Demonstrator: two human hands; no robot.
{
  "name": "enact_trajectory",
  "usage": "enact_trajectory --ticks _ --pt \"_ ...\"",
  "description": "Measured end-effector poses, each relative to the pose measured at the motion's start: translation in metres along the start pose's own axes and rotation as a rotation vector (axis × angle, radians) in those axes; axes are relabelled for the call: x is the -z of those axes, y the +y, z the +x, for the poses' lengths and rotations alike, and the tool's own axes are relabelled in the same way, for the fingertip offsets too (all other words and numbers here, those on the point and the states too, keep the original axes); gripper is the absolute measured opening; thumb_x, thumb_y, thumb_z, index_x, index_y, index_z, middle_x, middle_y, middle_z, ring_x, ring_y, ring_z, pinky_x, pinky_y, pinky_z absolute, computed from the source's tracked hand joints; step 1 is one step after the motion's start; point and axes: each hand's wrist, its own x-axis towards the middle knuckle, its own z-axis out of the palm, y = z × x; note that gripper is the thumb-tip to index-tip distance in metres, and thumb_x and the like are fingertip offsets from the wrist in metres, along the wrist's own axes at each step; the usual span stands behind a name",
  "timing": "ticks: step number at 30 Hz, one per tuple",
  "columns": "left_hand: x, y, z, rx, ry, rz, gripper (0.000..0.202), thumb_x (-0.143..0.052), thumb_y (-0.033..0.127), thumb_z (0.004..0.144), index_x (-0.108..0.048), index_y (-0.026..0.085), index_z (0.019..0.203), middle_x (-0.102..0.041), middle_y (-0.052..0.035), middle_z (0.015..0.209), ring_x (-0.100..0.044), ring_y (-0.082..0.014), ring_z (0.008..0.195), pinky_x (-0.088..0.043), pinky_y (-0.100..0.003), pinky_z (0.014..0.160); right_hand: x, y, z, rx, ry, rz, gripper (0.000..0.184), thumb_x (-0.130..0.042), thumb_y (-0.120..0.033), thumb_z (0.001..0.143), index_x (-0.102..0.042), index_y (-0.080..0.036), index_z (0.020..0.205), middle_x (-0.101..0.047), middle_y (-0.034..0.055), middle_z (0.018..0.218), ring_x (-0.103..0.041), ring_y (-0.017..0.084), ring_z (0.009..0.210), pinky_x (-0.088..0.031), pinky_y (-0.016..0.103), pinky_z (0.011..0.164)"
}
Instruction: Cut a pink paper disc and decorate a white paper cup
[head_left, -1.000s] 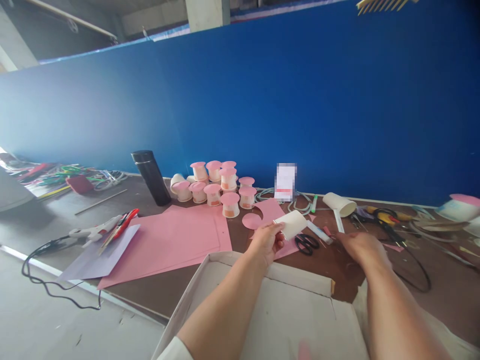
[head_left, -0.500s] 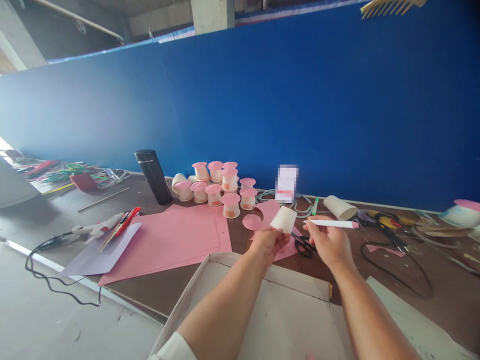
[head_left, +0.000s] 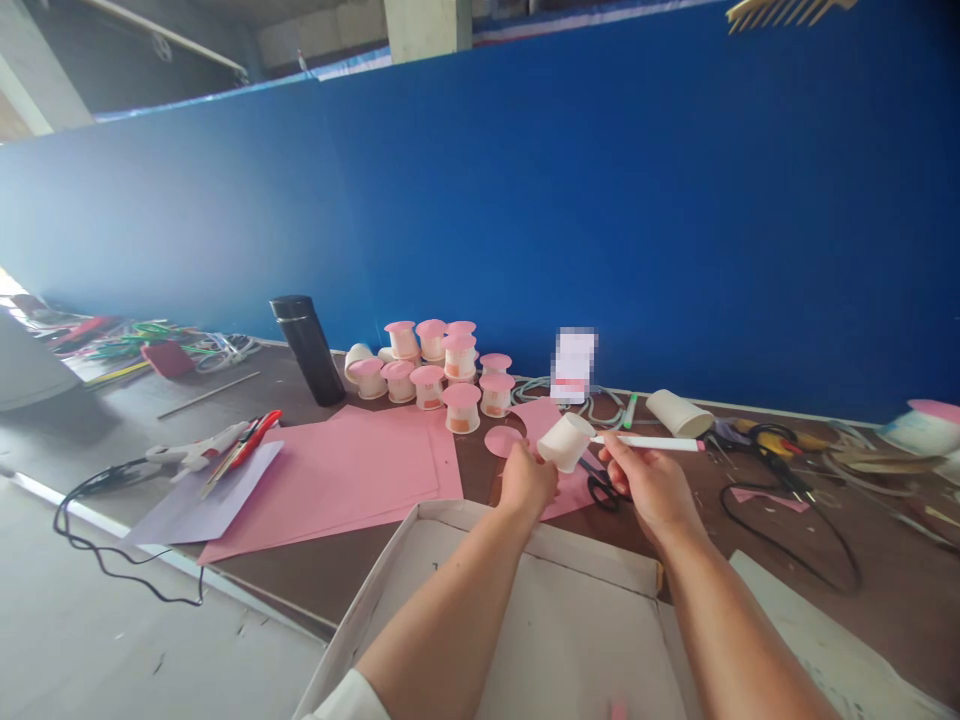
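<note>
My left hand [head_left: 527, 483] grips a small white paper cup [head_left: 565, 441], tilted on its side above the brown table [head_left: 315, 570]. My right hand [head_left: 649, 484] pinches a white pen with a pink end [head_left: 651, 442], its tip touching the cup's side. Black scissors [head_left: 602, 489] lie just beneath both hands. A pink paper circle [head_left: 503, 441] lies to the left of the cup, on the table.
Several pink-topped white cups [head_left: 436, 372] cluster behind pink paper sheets [head_left: 352, 477]. A black flask [head_left: 307, 350], a glue gun [head_left: 193, 455] with cord, another paper cup [head_left: 679, 412] and black cables [head_left: 795, 500] lie around. An open cardboard box [head_left: 525, 620] sits below my arms.
My right hand picked up the pen from the table and brought it to the cup. My left hand turned the cup so its open end tilts more to the side.
</note>
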Motion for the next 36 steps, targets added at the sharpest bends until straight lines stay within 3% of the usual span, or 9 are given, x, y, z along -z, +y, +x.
enact_trajectory --ticks 5,10,14,22,25,29,31,33,36 --pt "0.005 0.005 -0.004 0.017 0.002 -0.084 0.065 -0.069 0.001 0.063 -0.052 0.014 0.124 -0.06 -0.0026 0.075 -0.059 -0.0153 0.054 -0.044 -0.025 0.047 -0.004 -0.003 -0.002 -0.034 -0.008 0.124 0.044 -0.071 -0.057 0.068 -0.064 -0.014 0.075 -0.055 0.0001 0.06 -0.038 0.007 0.045 -0.026 0.021 0.039" --pt "0.001 0.008 -0.005 0.066 -0.085 -0.165 0.033 -0.07 0.005 0.067 -0.061 0.012 0.098 -0.062 -0.0042 0.069 -0.06 -0.0142 0.056 -0.047 -0.023 0.05 -0.008 -0.009 -0.005 -0.038 -0.003 0.167 0.043 -0.075 -0.055 0.065 -0.064 -0.014 0.073 -0.055 -0.0003 0.061 -0.038 0.006 0.046 -0.026 0.02 0.038" --pt "0.0 0.009 -0.005 0.164 -0.174 -0.442 0.014 -0.065 0.001 0.072 -0.06 0.009 0.082 -0.06 -0.0034 0.065 -0.054 -0.0068 0.052 -0.045 -0.016 0.05 -0.008 -0.01 -0.005 0.012 -0.015 0.198 0.042 -0.074 -0.052 0.069 -0.067 -0.015 0.088 -0.056 -0.0008 0.064 -0.04 0.006 0.046 -0.028 0.019 0.037" --pt "0.001 0.018 -0.006 0.321 -0.26 -0.476 0.009 -0.058 0.013 0.079 -0.058 0.01 0.07 -0.058 -0.0036 0.063 -0.052 -0.0053 0.048 -0.042 -0.014 0.046 -0.017 -0.016 -0.016 0.088 -0.042 0.078 0.041 -0.07 -0.05 0.074 -0.067 -0.017 0.098 -0.059 -0.0004 0.063 -0.045 0.008 0.047 -0.033 0.019 0.04" --pt "0.002 0.018 -0.006 0.277 -0.254 -0.472 0.005 -0.059 0.014 0.078 -0.059 0.011 0.074 -0.054 0.0002 0.06 -0.044 -0.0034 0.043 -0.037 -0.013 0.041 -0.01 -0.02 -0.013 0.154 0.115 0.08 0.041 -0.067 -0.048 0.077 -0.066 -0.017 0.104 -0.059 -0.0001 0.064 -0.045 0.008 0.046 -0.034 0.019 0.039" --pt "0.003 0.014 -0.006 0.15 -0.26 -0.433 0.01 -0.064 0.017 0.075 -0.061 0.011 0.083 -0.053 0.0013 0.063 -0.042 -0.0032 0.045 -0.034 -0.014 0.04 0.024 -0.018 0.003 0.257 0.581 0.138 0.041 -0.059 -0.039 0.08 -0.059 -0.02 0.117 -0.067 0.0041 0.083 -0.048 0.008 0.046 -0.039 0.022 0.041" --pt "0.002 0.012 -0.007 0.115 -0.257 -0.37 0.014 -0.066 0.019 0.075 -0.062 0.011 0.085 -0.054 0.0003 0.065 -0.041 -0.0032 0.045 -0.032 -0.014 0.04 0.042 -0.014 0.01 0.213 0.765 0.089 0.046 -0.057 -0.034 0.078 -0.055 -0.019 0.121 -0.069 0.0091 0.099 -0.056 0.012 0.053 -0.041 0.023 0.042" --pt "0.001 0.012 -0.009 0.108 -0.252 -0.315 0.015 -0.066 0.019 0.074 -0.063 0.011 0.086 -0.055 -0.0009 0.067 -0.041 -0.0031 0.046 -0.03 -0.014 0.04 0.05 -0.011 0.013 0.158 0.801 -0.009 0.055 -0.056 -0.035 0.078 -0.048 -0.016 0.129 -0.068 0.0138 0.108 -0.065 0.018 0.068 -0.045 0.025 0.047" --pt "0.001 0.012 -0.011 0.099 -0.253 -0.273 0.014 -0.066 0.018 0.074 -0.064 0.011 0.086 -0.056 -0.0016 0.068 -0.041 -0.0033 0.047 -0.029 -0.014 0.04 0.042 -0.009 0.009 0.181 0.651 -0.274 0.062 -0.062 -0.047 0.076 -0.047 -0.017 0.128 -0.067 0.014 0.108 -0.066 0.024 0.087 -0.053 0.032 0.065"
